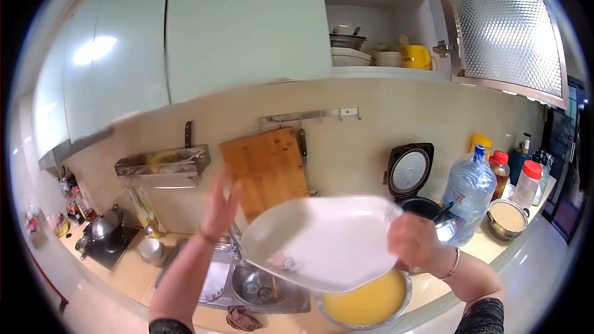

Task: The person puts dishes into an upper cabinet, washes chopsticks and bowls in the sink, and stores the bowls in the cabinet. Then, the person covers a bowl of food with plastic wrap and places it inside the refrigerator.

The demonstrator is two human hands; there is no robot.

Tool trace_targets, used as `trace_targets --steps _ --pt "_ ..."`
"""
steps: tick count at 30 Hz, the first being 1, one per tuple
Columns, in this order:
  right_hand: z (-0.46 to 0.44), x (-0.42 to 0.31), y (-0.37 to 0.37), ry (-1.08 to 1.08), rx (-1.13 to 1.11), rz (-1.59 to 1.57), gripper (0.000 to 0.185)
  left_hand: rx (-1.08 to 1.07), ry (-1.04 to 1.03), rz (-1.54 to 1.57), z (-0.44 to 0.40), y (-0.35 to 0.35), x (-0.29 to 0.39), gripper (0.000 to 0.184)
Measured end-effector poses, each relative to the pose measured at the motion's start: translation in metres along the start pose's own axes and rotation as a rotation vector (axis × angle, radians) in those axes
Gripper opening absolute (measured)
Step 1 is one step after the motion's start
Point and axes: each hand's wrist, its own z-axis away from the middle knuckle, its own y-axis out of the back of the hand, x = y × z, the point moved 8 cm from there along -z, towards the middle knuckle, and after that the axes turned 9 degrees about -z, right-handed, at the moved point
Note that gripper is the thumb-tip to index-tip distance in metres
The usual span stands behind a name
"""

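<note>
My right hand grips the right end of a large white platter, its fingers closed over the rim. The platter is tilted, its inner face toward me, above the counter and part of the sink. My left hand is raised just left of the platter, apart from its rim. Its fingers look spread with nothing in them, though motion blurs them. Below the platter stands a wide metal basin of yellow liquid, partly hidden by it.
A wooden cutting board hangs on the wall. An open cabinet holds bowls and a yellow mug. To the right are an open rice cooker, a large water bottle and a pot. A kettle sits left.
</note>
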Motion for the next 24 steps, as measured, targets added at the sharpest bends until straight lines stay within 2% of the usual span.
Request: trace_targets --steps 2,5,9,11,14,16,19,20,21,22,23,24 --pt "-0.002 0.002 0.007 -0.044 -0.005 0.021 0.028 0.234 -0.258 -0.317 -0.069 0.023 0.078 0.039" --pt "-0.005 -0.001 0.018 -0.041 0.039 -0.012 0.030 0.325 -0.499 -0.577 -0.130 0.008 0.136 0.039" --pt "-0.002 -0.005 0.028 0.014 0.076 -0.010 0.030 0.189 -0.494 -0.752 -0.169 -0.024 0.133 0.029" --pt "-0.003 -0.007 0.034 0.032 0.065 -0.020 0.030 0.100 -0.400 -0.705 -0.175 -0.016 0.138 0.025" --pt "0.008 -0.006 0.039 0.015 0.070 -0.094 0.030 0.103 -0.331 -0.608 -0.152 0.022 0.151 0.027" --pt "0.015 -0.005 0.042 -0.014 0.073 -0.119 0.030 0.395 -0.425 -0.307 -0.127 0.068 0.138 0.029" --pt "0.025 -0.001 0.051 -0.043 0.040 -0.147 0.031 0.500 -0.232 -0.111 -0.108 0.141 0.084 0.029" --pt "0.028 0.002 0.053 -0.038 0.010 -0.142 0.032 0.535 -0.351 -0.028 -0.097 0.160 0.087 0.028" --pt "0.032 0.006 0.057 -0.031 0.012 -0.150 0.032 0.615 -0.255 0.305 -0.095 0.181 0.051 0.026" --pt "0.036 0.010 0.062 -0.013 0.025 -0.158 0.032 0.672 -0.131 0.314 -0.088 0.201 0.042 0.026" --pt "0.039 0.012 0.065 0.004 0.038 -0.164 0.032 0.676 -0.129 0.304 -0.085 0.215 0.026 0.026" --pt "0.041 0.016 0.068 -0.046 0.087 -0.165 0.033 0.756 -0.133 0.056 -0.076 0.236 0.010 0.025"
